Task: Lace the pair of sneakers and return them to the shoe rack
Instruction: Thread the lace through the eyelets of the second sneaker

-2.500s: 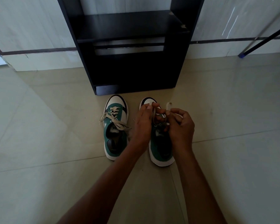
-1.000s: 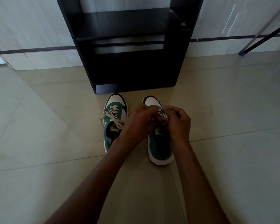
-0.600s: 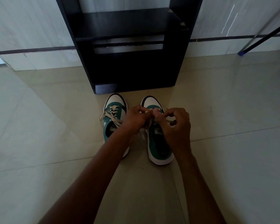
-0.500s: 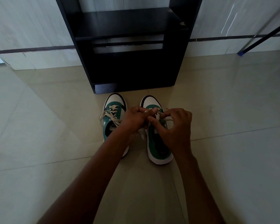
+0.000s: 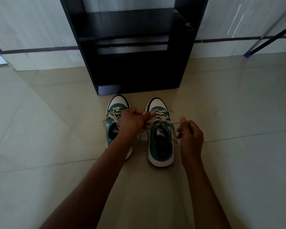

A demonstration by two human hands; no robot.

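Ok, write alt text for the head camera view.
Two hands pull a lace tight on the right sneaker of a green and white pair on a tiled floor: left hand and right hand each grip an end. The left sneaker sits beside it, before a black shoe rack.

Both arms reach forward, left hand [image 5: 133, 123] and right hand [image 5: 190, 136] each pinched closed.
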